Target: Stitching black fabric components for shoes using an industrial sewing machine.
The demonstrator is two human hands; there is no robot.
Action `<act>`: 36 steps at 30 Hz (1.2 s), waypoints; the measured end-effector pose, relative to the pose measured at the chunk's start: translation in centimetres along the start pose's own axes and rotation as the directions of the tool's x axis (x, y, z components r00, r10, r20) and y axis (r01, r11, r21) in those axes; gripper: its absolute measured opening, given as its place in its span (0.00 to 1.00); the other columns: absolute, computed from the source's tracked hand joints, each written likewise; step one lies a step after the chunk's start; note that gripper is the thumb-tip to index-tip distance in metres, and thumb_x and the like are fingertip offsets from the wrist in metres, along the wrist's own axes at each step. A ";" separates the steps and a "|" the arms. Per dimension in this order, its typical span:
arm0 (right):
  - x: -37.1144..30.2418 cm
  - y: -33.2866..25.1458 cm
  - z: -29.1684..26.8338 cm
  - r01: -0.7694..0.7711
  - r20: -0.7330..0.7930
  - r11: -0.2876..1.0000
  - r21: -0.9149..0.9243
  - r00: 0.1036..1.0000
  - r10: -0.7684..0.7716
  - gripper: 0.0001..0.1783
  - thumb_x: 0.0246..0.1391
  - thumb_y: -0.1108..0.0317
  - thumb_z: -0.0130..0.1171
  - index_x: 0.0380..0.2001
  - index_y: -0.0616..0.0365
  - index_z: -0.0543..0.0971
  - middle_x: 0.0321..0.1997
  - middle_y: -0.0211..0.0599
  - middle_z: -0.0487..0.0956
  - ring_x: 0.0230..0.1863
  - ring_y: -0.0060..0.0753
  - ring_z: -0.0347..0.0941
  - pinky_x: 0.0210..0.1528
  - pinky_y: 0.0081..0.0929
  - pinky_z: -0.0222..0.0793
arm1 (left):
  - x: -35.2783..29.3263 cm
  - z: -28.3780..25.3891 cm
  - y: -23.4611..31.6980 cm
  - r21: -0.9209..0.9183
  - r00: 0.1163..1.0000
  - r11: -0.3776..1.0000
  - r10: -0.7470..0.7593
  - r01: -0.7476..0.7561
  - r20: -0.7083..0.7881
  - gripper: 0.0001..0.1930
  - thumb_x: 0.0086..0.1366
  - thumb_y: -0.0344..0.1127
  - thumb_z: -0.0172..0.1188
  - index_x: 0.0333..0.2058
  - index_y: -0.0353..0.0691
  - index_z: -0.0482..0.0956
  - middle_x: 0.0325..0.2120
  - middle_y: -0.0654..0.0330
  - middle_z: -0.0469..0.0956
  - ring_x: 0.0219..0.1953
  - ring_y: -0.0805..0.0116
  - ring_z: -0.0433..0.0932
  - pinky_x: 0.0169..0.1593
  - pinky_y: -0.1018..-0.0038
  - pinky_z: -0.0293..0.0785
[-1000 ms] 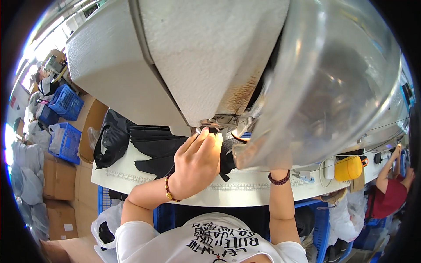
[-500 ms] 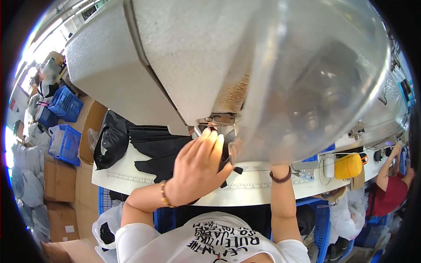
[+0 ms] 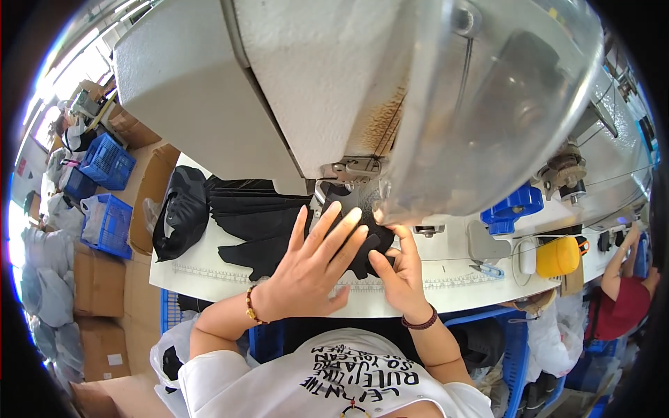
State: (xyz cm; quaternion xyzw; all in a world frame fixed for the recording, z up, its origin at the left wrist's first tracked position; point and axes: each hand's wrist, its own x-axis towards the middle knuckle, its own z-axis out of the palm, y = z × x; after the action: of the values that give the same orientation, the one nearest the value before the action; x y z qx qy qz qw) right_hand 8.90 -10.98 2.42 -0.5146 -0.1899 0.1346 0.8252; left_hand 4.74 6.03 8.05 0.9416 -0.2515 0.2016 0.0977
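Observation:
A sewing machine (image 3: 293, 83) fills the upper middle, with its metal needle parts (image 3: 352, 167) just beyond my hands. Below them lies a black fabric piece (image 3: 373, 254) on the white table. Fingers spread, my left hand (image 3: 300, 279) rests flat over the black fabric, and its fingertips reach close to the needle area. The thumb and index finger of my right hand (image 3: 403, 279) pinch the right edge of the piece. Several black cut pieces (image 3: 254, 226) are fanned out to the left of my left hand. Part of the sewn piece is hidden behind my fingers.
A clear plastic cover (image 3: 488, 118) hangs in front at the right. On the table are a black shoe upper (image 3: 182, 216), a blue plastic part (image 3: 512, 207), a yellow container (image 3: 557, 256) and a printed ruler strip (image 3: 453, 281). Blue crates (image 3: 108, 226) and cartons stand left; another person (image 3: 624, 299) works right.
My right hand has come out from behind the clear cover and now pinches the fabric's right edge. My left hand has flattened, with its fingers spreading apart. The view has shifted slightly.

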 end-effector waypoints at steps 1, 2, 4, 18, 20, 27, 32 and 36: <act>0.0 -0.1 0.0 -0.009 0.016 0.999 0.037 1.000 0.008 0.26 0.57 0.76 0.50 0.57 0.59 0.55 0.45 0.37 0.74 0.41 0.20 0.72 0.44 0.17 0.68 | 0.4 0.1 -0.1 0.008 0.999 1.000 0.026 -0.026 -0.029 0.26 0.43 0.26 0.54 0.46 0.30 0.73 0.49 0.46 0.69 0.56 0.50 0.66 0.53 0.63 0.68; 0.1 -0.2 0.1 -0.016 0.023 0.999 0.037 1.000 0.015 0.26 0.57 0.76 0.50 0.57 0.59 0.55 0.45 0.37 0.74 0.41 0.20 0.72 0.44 0.17 0.68 | 0.7 0.3 -0.4 0.016 0.999 1.000 0.017 -0.016 -0.049 0.26 0.43 0.26 0.54 0.46 0.30 0.73 0.49 0.46 0.69 0.56 0.50 0.66 0.53 0.63 0.68; 0.1 -0.4 0.3 0.015 0.007 1.000 -0.007 1.000 -0.015 0.26 0.57 0.75 0.51 0.57 0.58 0.55 0.44 0.37 0.74 0.41 0.21 0.72 0.44 0.19 0.68 | 1.1 0.4 -1.5 0.008 0.971 0.996 0.085 -0.085 -0.226 0.26 0.42 0.26 0.52 0.45 0.29 0.73 0.49 0.46 0.70 0.55 0.51 0.68 0.51 0.65 0.69; -0.9 0.5 0.4 0.088 0.033 0.996 0.005 0.996 -0.088 0.18 0.57 0.78 0.49 0.49 0.60 0.60 0.44 0.37 0.73 0.43 0.21 0.70 0.45 0.18 0.66 | 0.8 0.3 -0.7 0.040 0.959 0.997 0.075 -0.067 -0.274 0.25 0.31 0.22 0.57 0.37 0.33 0.78 0.38 0.54 0.78 0.38 0.60 0.80 0.37 0.73 0.78; -0.9 0.3 0.2 0.153 0.065 0.986 -0.064 0.987 -0.148 0.17 0.57 0.79 0.49 0.49 0.60 0.61 0.44 0.37 0.73 0.43 0.20 0.70 0.45 0.17 0.65 | 0.8 0.3 -0.7 0.130 0.960 0.988 0.117 -0.086 -0.254 0.13 0.45 0.25 0.57 0.33 0.33 0.79 0.35 0.55 0.78 0.36 0.67 0.79 0.23 0.82 0.72; -0.5 0.4 0.1 0.152 0.042 0.988 -0.003 0.988 -0.152 0.21 0.54 0.79 0.51 0.52 0.61 0.65 0.45 0.32 0.69 0.39 0.15 0.67 0.39 0.12 0.63 | 1.4 0.5 -0.7 0.173 0.946 0.979 0.159 -0.113 -0.282 0.13 0.46 0.26 0.57 0.33 0.33 0.79 0.35 0.54 0.78 0.36 0.67 0.78 0.24 0.81 0.72; 0.6 0.7 -0.2 0.185 0.026 0.978 -0.095 0.983 -0.183 0.18 0.57 0.76 0.50 0.51 0.64 0.64 0.45 0.35 0.73 0.45 0.19 0.68 0.47 0.19 0.64 | 2.1 0.4 -1.2 0.155 0.955 0.983 0.136 -0.097 -0.264 0.14 0.43 0.26 0.57 0.33 0.32 0.78 0.34 0.55 0.77 0.36 0.67 0.78 0.25 0.81 0.72; 1.2 0.5 -0.5 0.083 0.064 0.996 -0.036 0.995 -0.081 0.16 0.57 0.76 0.50 0.50 0.65 0.66 0.46 0.36 0.73 0.47 0.20 0.67 0.48 0.21 0.63 | 2.7 0.0 -1.5 0.159 0.954 0.981 0.152 -0.113 -0.259 0.15 0.43 0.26 0.56 0.33 0.32 0.77 0.34 0.56 0.77 0.35 0.67 0.78 0.25 0.81 0.72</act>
State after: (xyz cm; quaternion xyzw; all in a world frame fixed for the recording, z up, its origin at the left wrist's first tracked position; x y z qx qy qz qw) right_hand 10.18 -10.62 1.97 -0.5178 -0.2392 0.1128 0.8136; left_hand 7.66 6.15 9.06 0.8908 -0.2836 0.3514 0.0500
